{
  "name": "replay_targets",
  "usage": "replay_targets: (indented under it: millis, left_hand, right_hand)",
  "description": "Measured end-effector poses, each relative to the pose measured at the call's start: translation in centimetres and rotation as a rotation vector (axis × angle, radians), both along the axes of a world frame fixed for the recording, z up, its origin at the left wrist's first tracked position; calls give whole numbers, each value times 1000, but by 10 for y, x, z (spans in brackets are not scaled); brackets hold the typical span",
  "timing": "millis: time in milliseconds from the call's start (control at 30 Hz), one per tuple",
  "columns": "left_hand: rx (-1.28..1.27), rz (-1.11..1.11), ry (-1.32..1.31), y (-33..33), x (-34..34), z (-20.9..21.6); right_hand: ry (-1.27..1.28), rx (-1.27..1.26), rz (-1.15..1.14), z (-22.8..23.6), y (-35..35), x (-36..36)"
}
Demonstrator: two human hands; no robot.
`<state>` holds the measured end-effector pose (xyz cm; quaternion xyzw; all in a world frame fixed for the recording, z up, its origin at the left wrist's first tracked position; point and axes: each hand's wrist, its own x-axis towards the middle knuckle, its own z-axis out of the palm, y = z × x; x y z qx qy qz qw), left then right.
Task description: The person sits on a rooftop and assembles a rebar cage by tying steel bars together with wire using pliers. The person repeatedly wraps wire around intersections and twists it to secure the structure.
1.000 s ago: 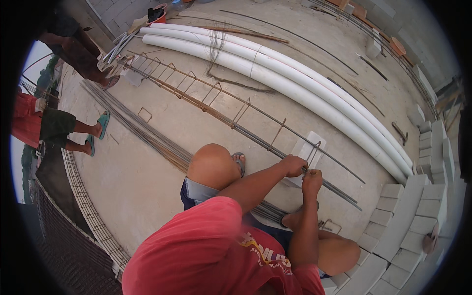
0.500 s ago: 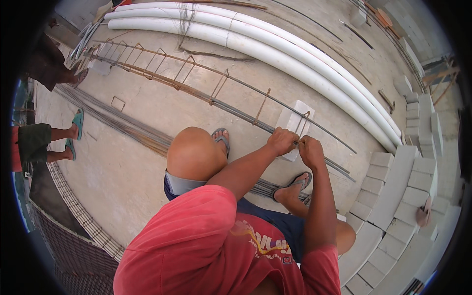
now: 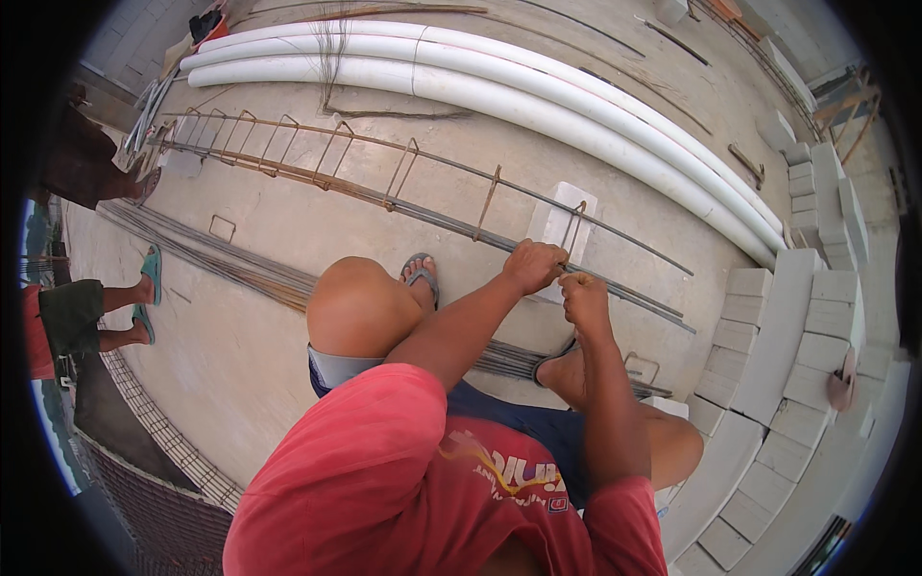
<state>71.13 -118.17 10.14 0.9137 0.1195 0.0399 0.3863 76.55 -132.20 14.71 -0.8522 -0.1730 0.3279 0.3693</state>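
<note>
A long steel rebar cage with rusty square stirrups runs across the floor in front of me. Its near end rests over a white block. My left hand is closed around the cage's nearer bars, close to the stirrup above the block. Just to its right, my right hand is closed in a pinch on the near side of those bars. Whatever lies between its fingertips is too small to make out.
Three long white pipes lie beyond the cage. Loose rebars stretch along the floor under my legs. Pale blocks are stacked at the right. At the left, one person wears teal sandals; another person's leg shows farther back.
My right hand has drawn slightly toward me, lower against the bars. The left hand keeps its hold near the stirrup. The whole view has shifted a little.
</note>
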Motion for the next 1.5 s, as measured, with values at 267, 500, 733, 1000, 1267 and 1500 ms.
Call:
replay_targets:
  millis: [267,500,733,1000,1267,1500]
  left_hand:
    - [138,-4,48,-5,-2,20]
    - [153,42,-239,-25,-1,12]
    - [55,2,-32,-12,-13,20]
    - [57,29,3,-20,-15,29]
    - [56,-12,39,-23,-7,33]
    - [91,9,11,-24,-11,29]
  right_hand:
    - [-478,-182,170,180,-95,124]
    - [-249,-499,-293,0,-316,117]
    - [383,-364,-780,-191,-342,-104]
    - [708,181,-1415,-198,-326,-128]
    - [740,460,-1504,-195,-307,-100]
    - [753,662,-1509,-185,-292,-84]
